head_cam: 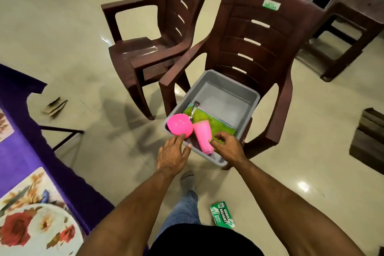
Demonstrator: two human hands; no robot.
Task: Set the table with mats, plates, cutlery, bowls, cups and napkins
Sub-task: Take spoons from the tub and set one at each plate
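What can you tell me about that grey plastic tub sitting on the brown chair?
The grey plastic tub is a shallow rectangular bin with a rolled rim and smooth matte walls. It sits on the seat of the brown plastic armchair, its near corner jutting past the seat's front edge. Its far half shows bare floor; the near half holds a pink plastic bowl, a pink plastic cup lying on its side, green cloths and metal cutlery. The left hand reaches to the bowl, the right hand is at the cup.
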